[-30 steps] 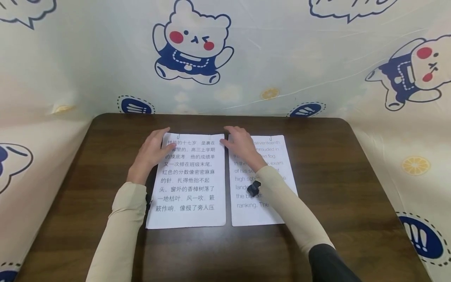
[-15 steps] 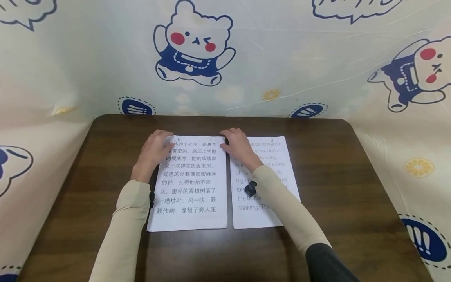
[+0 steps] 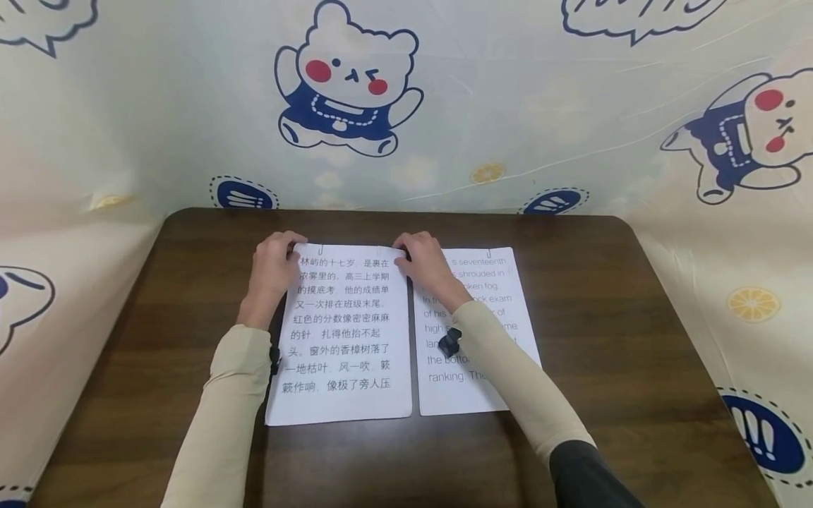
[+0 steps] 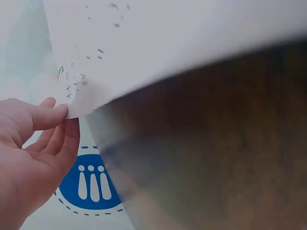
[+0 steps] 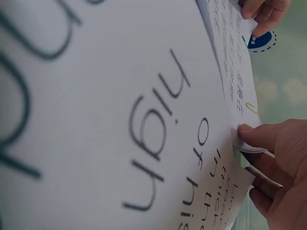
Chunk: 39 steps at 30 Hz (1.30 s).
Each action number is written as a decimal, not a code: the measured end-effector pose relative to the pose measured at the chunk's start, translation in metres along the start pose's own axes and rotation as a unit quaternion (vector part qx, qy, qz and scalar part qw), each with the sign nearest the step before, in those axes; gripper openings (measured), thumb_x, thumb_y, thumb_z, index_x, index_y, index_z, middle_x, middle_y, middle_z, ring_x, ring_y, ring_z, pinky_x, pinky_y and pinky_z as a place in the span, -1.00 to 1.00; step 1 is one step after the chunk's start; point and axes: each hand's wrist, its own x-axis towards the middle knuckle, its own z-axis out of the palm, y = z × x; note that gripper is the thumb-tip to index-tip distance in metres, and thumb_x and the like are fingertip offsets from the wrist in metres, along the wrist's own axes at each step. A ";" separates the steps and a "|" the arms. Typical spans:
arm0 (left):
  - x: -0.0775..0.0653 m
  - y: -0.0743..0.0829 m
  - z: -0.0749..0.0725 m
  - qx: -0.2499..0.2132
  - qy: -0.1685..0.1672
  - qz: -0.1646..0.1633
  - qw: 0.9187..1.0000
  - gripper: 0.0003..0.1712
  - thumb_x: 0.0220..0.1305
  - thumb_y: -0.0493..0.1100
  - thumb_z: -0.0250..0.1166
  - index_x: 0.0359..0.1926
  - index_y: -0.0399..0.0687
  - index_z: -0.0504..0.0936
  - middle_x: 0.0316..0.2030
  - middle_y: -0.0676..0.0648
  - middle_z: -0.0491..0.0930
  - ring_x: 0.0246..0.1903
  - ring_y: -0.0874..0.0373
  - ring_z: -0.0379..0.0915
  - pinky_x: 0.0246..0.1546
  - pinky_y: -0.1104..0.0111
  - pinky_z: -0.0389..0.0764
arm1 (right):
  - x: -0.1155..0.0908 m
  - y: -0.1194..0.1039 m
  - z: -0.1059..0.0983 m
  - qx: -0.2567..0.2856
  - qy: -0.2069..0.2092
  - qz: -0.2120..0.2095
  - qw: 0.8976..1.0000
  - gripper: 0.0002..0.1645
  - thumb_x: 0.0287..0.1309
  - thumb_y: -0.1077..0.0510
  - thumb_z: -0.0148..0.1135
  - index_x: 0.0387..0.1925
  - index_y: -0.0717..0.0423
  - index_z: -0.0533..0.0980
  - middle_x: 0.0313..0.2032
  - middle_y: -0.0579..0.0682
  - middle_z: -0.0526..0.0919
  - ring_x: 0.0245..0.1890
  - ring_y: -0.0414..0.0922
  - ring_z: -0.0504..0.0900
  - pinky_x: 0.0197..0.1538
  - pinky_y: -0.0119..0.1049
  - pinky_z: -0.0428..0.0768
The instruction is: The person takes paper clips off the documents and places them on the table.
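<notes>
A white sheet of paper (image 3: 343, 331) printed with large Chinese text lies in front of me. My left hand (image 3: 272, 271) pinches its upper left corner between thumb and fingers; in the left wrist view that corner of the paper (image 4: 86, 103) looks raised off the table. At the upper right corner my right hand (image 3: 428, 267) pinches the same sheet, thumb (image 5: 254, 134) on top. A green paper clip (image 4: 61, 70) and a yellow paper clip (image 5: 250, 107) sit on its top edge. Beneath my right forearm lies a second sheet (image 3: 457, 398) with English text, partly covered.
Both sheets are on a dark brown wooden table (image 3: 635, 367) with rounded far corners. Cloth with bear prints (image 3: 356, 77) hangs behind and at the sides. A paper clip (image 3: 489, 252) shows on the English sheet's top edge. A small black device (image 3: 449, 343) is at my right wrist.
My fingers have moved in from the sheet's upper corners and now pinch them. The Chinese sheet's lower edge has shifted slightly toward me. The English sheet stays beside it.
</notes>
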 end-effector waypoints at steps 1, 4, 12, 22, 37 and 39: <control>0.000 0.000 -0.001 -0.012 0.001 -0.003 1.000 -0.63 0.44 -0.43 0.06 0.20 -0.25 0.54 0.19 -0.36 0.49 0.05 -0.23 0.45 0.19 -0.04 0.55 | 0.000 0.000 0.000 0.008 0.005 -0.002 1.000 -0.69 0.36 0.07 0.25 0.10 -0.04 0.56 0.08 -0.04 0.66 0.30 -0.05 0.44 0.41 -0.08 0.41; -0.001 0.000 -0.005 -0.052 0.000 -0.014 0.999 -0.63 0.46 -0.40 0.04 0.21 -0.19 0.55 0.17 -0.34 0.54 0.01 -0.21 0.48 0.12 0.01 0.56 | 0.000 0.001 -0.002 0.029 0.017 -0.007 0.999 -0.74 0.38 0.07 0.22 0.05 -0.04 0.56 0.02 -0.04 0.67 0.23 -0.06 0.47 0.36 -0.09 0.42; -0.005 0.001 -0.016 -0.098 -0.001 -0.010 0.995 -0.63 0.48 -0.37 0.02 0.16 -0.09 0.61 0.11 -0.28 0.58 -0.04 -0.13 0.47 -0.02 0.18 0.47 | -0.002 -0.002 -0.011 0.073 0.027 -0.009 0.997 -0.79 0.38 0.09 0.23 0.01 -0.06 0.55 -0.02 -0.07 0.66 0.11 -0.13 0.47 0.26 -0.16 0.49; -0.014 0.010 -0.021 -0.127 0.006 -0.013 0.992 -0.63 0.45 -0.29 0.16 0.23 -0.05 0.54 0.22 -0.20 0.54 0.02 -0.07 0.51 -0.05 0.50 0.50 | -0.014 -0.005 -0.025 0.139 0.038 -0.020 0.989 -0.80 0.37 0.10 0.24 -0.01 -0.05 0.56 -0.06 -0.08 0.66 0.10 -0.11 0.55 0.26 -0.11 0.50; -0.027 0.012 -0.020 -0.200 0.051 -0.002 0.978 -0.62 0.34 -0.18 0.32 0.17 0.05 0.60 0.16 -0.10 0.64 -0.17 0.17 0.62 -0.22 0.65 0.60 | -0.023 -0.006 -0.035 0.178 0.030 -0.057 0.982 -0.78 0.36 0.13 0.25 0.01 -0.02 0.52 -0.08 -0.05 0.69 -0.02 -0.11 0.65 0.18 -0.18 0.60; -0.028 0.012 -0.020 -0.212 0.058 0.003 0.976 -0.62 0.34 -0.20 0.32 0.16 0.02 0.61 0.14 -0.13 0.65 -0.19 0.22 0.62 -0.22 0.65 0.60 | -0.024 -0.008 -0.037 0.177 0.025 -0.065 0.982 -0.75 0.36 0.14 0.25 0.04 -0.02 0.51 -0.06 -0.05 0.70 -0.05 -0.13 0.65 0.15 -0.22 0.61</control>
